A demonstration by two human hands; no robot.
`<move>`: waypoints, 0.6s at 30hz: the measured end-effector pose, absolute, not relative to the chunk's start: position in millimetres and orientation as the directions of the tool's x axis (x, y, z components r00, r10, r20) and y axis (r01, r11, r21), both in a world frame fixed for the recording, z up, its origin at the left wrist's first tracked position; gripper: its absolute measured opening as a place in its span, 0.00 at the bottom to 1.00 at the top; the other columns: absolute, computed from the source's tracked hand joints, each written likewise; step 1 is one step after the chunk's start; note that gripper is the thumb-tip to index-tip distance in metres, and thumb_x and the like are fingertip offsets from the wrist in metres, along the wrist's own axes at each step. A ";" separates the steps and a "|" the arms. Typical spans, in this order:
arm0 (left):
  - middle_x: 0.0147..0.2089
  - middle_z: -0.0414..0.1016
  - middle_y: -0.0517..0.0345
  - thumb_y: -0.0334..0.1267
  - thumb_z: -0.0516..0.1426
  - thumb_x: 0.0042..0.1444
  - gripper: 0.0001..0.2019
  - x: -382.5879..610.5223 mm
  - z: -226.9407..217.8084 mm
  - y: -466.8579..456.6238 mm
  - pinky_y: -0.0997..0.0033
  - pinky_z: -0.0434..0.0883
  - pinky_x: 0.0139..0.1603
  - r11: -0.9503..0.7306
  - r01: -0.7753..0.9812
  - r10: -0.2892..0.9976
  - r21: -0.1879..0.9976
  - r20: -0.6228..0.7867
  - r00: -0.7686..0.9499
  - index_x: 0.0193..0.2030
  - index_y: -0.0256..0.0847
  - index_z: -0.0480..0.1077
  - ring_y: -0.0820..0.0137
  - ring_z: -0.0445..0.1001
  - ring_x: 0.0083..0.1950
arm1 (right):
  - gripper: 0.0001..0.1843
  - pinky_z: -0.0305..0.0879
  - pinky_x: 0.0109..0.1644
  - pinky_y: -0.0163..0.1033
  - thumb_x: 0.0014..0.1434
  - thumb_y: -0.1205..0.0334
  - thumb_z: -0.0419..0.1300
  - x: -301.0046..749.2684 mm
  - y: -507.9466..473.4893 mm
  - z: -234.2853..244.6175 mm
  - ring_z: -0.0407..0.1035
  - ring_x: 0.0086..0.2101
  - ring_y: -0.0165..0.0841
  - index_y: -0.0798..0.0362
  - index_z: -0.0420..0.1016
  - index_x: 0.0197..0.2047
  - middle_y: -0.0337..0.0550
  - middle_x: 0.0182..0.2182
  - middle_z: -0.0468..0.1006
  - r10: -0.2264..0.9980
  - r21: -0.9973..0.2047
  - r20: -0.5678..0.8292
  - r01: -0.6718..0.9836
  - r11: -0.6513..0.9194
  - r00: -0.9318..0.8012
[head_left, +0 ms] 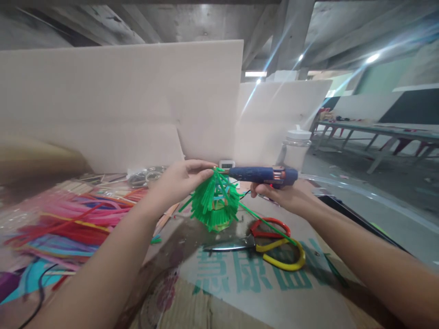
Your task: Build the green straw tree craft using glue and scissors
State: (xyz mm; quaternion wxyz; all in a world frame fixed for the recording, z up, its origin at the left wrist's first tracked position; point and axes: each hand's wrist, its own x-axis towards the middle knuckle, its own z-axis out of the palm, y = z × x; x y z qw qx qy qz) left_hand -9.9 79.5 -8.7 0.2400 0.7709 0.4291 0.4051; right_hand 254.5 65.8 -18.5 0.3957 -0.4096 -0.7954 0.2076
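Green fringed craft dead centre, just over cardboard sheet (resting or lifted, can't tell). Left hand pinching its tip, fingertips pressed together, likely steadying top for nozzle. Right hand wrapped round blue glue gun, held level, nozzle at tip. Scissors lying near on cardboard, within reach. Coloured strips heaped left. White boards wall off bench; plastic jar behind gun; concrete ceiling, tables far right.
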 end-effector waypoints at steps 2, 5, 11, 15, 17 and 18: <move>0.45 0.82 0.54 0.53 0.58 0.58 0.19 -9.1 -8.2 79.1 0.61 0.74 0.50 -0.517 0.473 0.856 0.713 0.417 0.307 0.50 0.44 0.78 0.61 0.79 0.45 | 0.18 0.66 0.29 0.37 0.53 0.44 0.63 253.2 65.1 -19.3 0.69 0.26 0.33 0.52 0.74 0.33 0.42 0.24 0.77 0.806 -0.662 0.474 0.460 0.592 -0.354; 0.45 0.82 0.55 0.53 0.58 0.58 0.19 -9.2 -8.4 79.2 0.61 0.74 0.51 -0.520 0.489 0.854 0.700 0.424 0.301 0.49 0.45 0.78 0.62 0.79 0.45 | 0.16 0.66 0.29 0.36 0.52 0.46 0.65 251.8 64.4 -21.1 0.69 0.27 0.33 0.51 0.73 0.33 0.40 0.24 0.75 0.793 -0.661 0.490 0.437 0.609 -0.363; 0.44 0.82 0.55 0.52 0.58 0.58 0.18 -9.6 -7.9 77.9 0.61 0.74 0.51 -0.541 0.511 0.841 0.668 0.447 0.305 0.48 0.45 0.78 0.62 0.79 0.45 | 0.15 0.62 0.28 0.35 0.52 0.47 0.64 249.0 64.8 -22.5 0.66 0.27 0.32 0.51 0.72 0.31 0.39 0.25 0.74 0.799 -0.653 0.482 0.461 0.601 -0.359; 0.42 0.83 0.55 0.50 0.58 0.58 0.17 -7.4 -5.5 74.9 0.63 0.74 0.51 -0.543 0.507 0.839 0.669 0.454 0.299 0.47 0.44 0.78 0.63 0.79 0.43 | 0.14 0.61 0.28 0.35 0.51 0.49 0.63 246.1 64.3 -20.9 0.64 0.25 0.31 0.52 0.74 0.33 0.38 0.25 0.74 0.787 -0.643 0.490 0.454 0.617 -0.375; 0.41 0.83 0.56 0.50 0.58 0.58 0.17 -6.7 -4.6 73.7 0.63 0.74 0.50 -0.537 0.511 0.843 0.672 0.450 0.295 0.47 0.44 0.78 0.63 0.79 0.42 | 0.14 0.63 0.30 0.35 0.52 0.50 0.63 245.3 64.5 -20.6 0.66 0.27 0.32 0.52 0.74 0.35 0.39 0.26 0.75 0.781 -0.635 0.497 0.454 0.625 -0.379; 0.40 0.83 0.56 0.50 0.58 0.58 0.17 -6.4 -4.3 73.3 0.63 0.74 0.50 -0.533 0.513 0.845 0.672 0.447 0.293 0.47 0.44 0.78 0.63 0.79 0.42 | 0.14 0.63 0.31 0.36 0.51 0.50 0.63 245.0 64.7 -20.6 0.68 0.29 0.33 0.52 0.75 0.35 0.39 0.27 0.76 0.779 -0.634 0.502 0.453 0.627 -0.376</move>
